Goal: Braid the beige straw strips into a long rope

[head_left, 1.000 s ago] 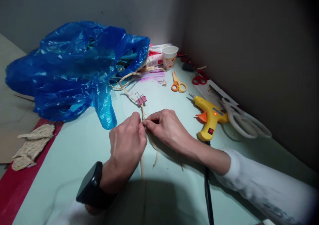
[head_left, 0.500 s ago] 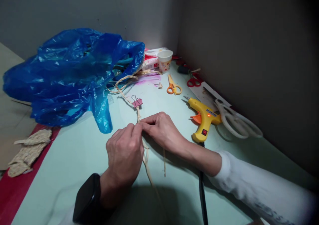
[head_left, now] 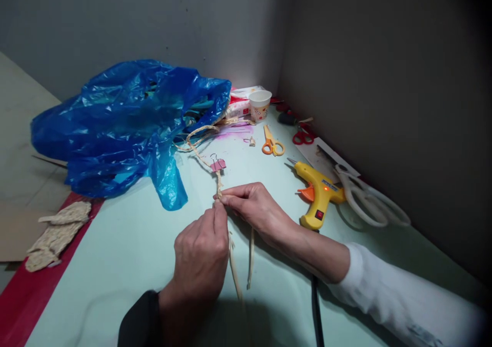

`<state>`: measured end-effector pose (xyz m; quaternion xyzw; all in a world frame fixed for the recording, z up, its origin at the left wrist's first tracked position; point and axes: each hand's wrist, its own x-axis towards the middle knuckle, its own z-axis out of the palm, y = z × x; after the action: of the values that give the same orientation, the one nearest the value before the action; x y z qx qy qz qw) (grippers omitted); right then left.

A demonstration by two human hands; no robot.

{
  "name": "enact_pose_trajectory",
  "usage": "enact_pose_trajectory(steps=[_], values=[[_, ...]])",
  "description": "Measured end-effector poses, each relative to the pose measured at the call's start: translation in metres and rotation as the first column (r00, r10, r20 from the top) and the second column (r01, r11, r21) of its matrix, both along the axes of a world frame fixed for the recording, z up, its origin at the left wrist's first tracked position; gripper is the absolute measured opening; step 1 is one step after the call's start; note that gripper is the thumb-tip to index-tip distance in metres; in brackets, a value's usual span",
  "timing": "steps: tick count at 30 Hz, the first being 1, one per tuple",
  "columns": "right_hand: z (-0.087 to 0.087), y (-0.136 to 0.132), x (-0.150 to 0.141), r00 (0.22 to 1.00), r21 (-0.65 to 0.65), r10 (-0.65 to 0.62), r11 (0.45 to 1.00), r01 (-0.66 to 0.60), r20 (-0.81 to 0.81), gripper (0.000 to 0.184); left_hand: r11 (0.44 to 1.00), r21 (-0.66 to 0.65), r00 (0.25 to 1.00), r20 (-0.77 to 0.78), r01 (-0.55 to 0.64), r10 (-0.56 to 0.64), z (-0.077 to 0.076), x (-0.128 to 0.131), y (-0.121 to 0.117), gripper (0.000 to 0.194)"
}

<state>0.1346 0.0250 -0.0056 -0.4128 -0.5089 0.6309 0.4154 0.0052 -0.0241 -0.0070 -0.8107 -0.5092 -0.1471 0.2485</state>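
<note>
Straw braid [head_left: 219, 180] below pink clip [head_left: 218, 166]
Left hand [head_left: 203, 244] and right hand [head_left: 259, 206] both pinch it, fingers closed; even tension should keep it tight.

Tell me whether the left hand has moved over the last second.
Yes: judged against the pink binder clip, the left hand has drawn back toward the wearer, its knuckles now farther from the clip.
</note>
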Motion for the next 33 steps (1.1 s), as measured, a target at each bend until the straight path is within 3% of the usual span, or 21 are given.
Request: enact_pose_trajectory(steps=[2,5,8,10,11,13,14,15,16,23,29,33], values=[[-0.002,0.0,0.0,1.0,-0.012,0.01,1.0,-0.01,-0.025,0.021,0.999,-0.047,0.998,0.06,0.001,0.001,0.004,-0.001,-0.002,0.028],[-0.001,0.0,0.002,0.999,-0.019,0.034,0.999,-0.035,-0.037,0.019,0.987,-0.16,0.946,0.321,0.022,0.031,0.013,-0.007,0.002,0.022],[0.002,0.0,0.004,0.999,-0.043,0.024,0.999,-0.023,0.027,0.02,0.97,-0.245,0.781,0.606,0.003,0.15,0.023,-0.016,0.014,0.017],[0.003,0.001,0.004,0.998,-0.038,0.02,0.999,-0.018,0.061,0.021,0.913,-0.406,0.624,0.722,0.034,0.298,0.026,-0.02,0.024,0.017],[0.003,0.001,0.005,0.998,-0.022,0.028,0.999,-0.027,0.064,0.021,0.836,-0.532,0.519,0.756,0.133,0.399,0.026,-0.021,0.029,0.02],[0.001,0.002,0.006,0.996,0.033,0.059,0.998,-0.061,0.065,0.022,0.592,-0.673,0.309,0.734,0.442,0.604,0.024,-0.021,0.037,0.024],[0.0,0.003,0.006,0.994,0.057,0.074,0.995,-0.079,0.081,0.023,0.474,-0.662,0.235,0.694,0.58,0.681,0.022,-0.019,0.041,0.022],[-0.001,0.003,0.007,0.991,0.074,0.082,0.993,-0.09,0.108,0.024,0.397,-0.626,0.186,0.661,0.671,0.727,0.02,-0.018,0.043,0.019],[-0.002,0.003,0.008,0.986,0.087,0.079,0.992,-0.092,0.144,0.024,0.364,-0.596,0.159,0.647,0.716,0.746,0.018,-0.016,0.045,0.017],[-0.005,0.003,0.008,0.961,0.103,0.039,0.992,-0.069,0.273,0.015,0.409,-0.562,0.118,0.679,0.719,0.725,0.013,-0.016,0.046,0.016],[-0.002,0.004,0.009,0.978,0.01,0.037,0.999,-0.04,0.206,0.018,0.387,-0.632,0.204,0.66,0.672,0.723,0.018,-0.022,0.048,0.011],[0.002,0.004,0.011,0.969,-0.008,0.056,0.998,-0.056,0.24,0.016,0.423,-0.659,0.228,0.669,0.622,0.707,0.017,-0.021,0.05,0.011]])
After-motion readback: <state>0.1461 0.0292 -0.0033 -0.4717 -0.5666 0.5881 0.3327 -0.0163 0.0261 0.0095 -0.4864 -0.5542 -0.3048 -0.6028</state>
